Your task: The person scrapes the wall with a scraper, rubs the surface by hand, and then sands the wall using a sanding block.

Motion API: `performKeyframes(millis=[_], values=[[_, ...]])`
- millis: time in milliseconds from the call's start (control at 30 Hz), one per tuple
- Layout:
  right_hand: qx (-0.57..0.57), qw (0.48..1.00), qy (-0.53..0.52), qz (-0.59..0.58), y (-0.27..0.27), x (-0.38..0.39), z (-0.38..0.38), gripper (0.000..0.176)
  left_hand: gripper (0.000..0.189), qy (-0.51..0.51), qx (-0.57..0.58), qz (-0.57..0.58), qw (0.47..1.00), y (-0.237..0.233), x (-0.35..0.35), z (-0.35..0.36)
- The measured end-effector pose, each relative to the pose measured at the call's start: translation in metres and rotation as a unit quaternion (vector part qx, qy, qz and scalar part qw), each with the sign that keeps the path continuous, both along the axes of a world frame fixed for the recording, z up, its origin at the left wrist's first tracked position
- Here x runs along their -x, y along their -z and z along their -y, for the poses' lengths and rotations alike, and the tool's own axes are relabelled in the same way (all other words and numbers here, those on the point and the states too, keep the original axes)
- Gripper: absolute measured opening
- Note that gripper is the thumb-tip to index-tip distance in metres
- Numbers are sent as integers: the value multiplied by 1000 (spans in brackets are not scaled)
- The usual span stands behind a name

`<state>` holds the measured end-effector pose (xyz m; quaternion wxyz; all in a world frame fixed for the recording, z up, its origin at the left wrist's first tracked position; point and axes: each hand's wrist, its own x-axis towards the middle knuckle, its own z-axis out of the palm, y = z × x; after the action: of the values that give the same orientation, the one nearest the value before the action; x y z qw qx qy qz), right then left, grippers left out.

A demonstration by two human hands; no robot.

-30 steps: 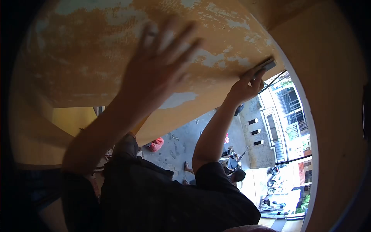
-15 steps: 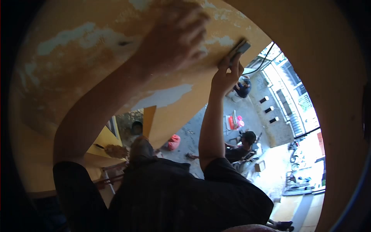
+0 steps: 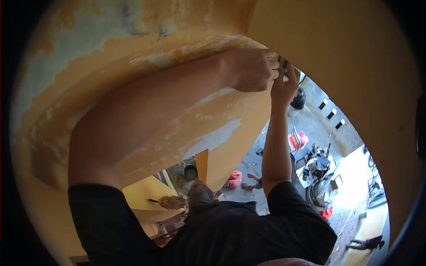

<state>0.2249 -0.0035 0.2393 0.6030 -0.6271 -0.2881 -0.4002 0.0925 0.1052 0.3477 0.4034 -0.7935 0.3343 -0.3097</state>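
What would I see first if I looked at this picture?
First, two bare arms reaching up: the left hand and right hand meet close together at the edge of an orange wall. Its paint has flaked off in pale patches. Far below, at the lower right, is a grey yard with a red bag.
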Motion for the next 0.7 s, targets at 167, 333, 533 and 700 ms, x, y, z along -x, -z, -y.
performKeyframes(millis=[167,333,533,700], values=[[-21,1000,10,-16,40,17,-8,44,19,-25,-7,48,999,1,9,-1],[24,999,38,2,-3,12,-4,45,18,-52,13,55,997,6,-1,-1],[12,998,-17,-62,55,48,-8,41,15,-69,13,54,996,6,3,1],[-22,1000,3,-10,0,30,-9,41,15,-70,22,44,996,7,4,0]])
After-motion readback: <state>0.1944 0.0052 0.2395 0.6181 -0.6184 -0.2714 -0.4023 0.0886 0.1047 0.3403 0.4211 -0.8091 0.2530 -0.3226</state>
